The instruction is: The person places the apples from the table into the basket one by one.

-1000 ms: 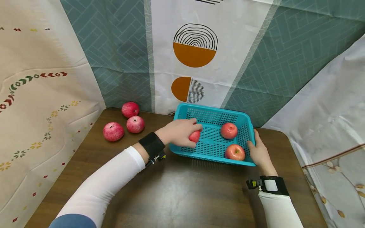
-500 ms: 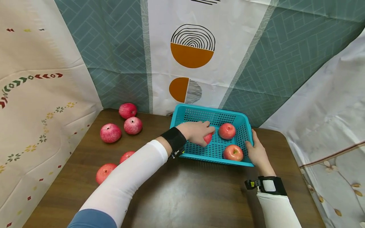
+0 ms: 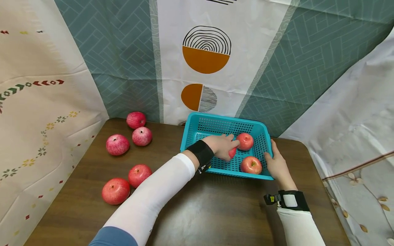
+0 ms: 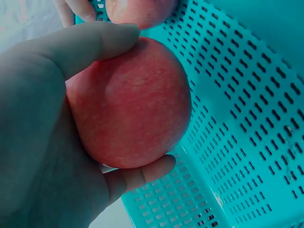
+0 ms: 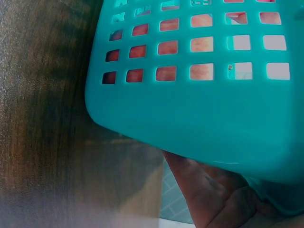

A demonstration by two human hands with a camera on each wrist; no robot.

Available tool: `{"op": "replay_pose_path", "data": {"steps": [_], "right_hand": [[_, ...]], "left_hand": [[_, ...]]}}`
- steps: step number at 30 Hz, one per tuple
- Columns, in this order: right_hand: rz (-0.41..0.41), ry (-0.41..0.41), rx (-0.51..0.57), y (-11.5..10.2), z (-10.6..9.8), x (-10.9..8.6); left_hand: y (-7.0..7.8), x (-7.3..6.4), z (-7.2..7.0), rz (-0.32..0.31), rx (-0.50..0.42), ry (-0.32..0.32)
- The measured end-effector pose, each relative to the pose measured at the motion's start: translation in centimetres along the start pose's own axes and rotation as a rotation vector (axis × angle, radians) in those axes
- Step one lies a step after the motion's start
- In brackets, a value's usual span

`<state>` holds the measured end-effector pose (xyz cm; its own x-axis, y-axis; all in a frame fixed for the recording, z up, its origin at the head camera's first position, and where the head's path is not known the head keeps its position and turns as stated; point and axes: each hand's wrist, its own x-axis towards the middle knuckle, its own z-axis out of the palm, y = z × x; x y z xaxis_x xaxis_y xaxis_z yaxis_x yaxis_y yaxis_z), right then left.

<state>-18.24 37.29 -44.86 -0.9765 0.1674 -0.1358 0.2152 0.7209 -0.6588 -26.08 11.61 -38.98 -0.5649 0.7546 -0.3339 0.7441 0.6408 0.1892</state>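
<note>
My left hand (image 3: 220,146) reaches into a turquoise plastic basket (image 3: 227,118) and holds a red apple (image 4: 135,104). In the left wrist view, the thumb lies over one side of the apple and a finger shows beneath it. Two more apples sit at the basket's right end, one toward the back (image 3: 245,141) and one toward the front (image 3: 251,165). My right hand (image 3: 277,165) grips the basket's right end, thumb on the inner side and fingers outside. The right wrist view shows the perforated end wall with part of that hand (image 4: 69,12) behind it hidden.
Left of the basket on the brown wooden table (image 3: 215,212) lie three streaked pink-red fruits (image 3: 117,144) near the back corner. Two smoother red fruits (image 3: 115,191) lie closer, beside my left sleeve. A patterned cloth (image 3: 206,51) hangs right behind the basket.
My left hand has carried the apple rightward inside the basket, close to the other two. The two smoother fruits on the left have come into view from behind the arm. My right hand stays put.
</note>
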Motion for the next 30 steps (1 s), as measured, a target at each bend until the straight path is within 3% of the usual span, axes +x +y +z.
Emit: {"op": "replay_pose_path", "data": {"steps": [12,23,30], "right_hand": [[0.004,-0.008,0.012,0.0,0.1,0.0],[0.002,-0.011,-0.003,0.0,0.2,0.1],[0.012,-0.004,-0.006,-0.1,0.1,0.1]], "left_hand": [[1.4,0.9,-0.2,-0.065,0.031,-0.008],[2.2,2.3,-1.0,-0.034,-0.007,-0.043],[2.7,3.1,-0.9,-0.009,0.029,-0.047]]}}
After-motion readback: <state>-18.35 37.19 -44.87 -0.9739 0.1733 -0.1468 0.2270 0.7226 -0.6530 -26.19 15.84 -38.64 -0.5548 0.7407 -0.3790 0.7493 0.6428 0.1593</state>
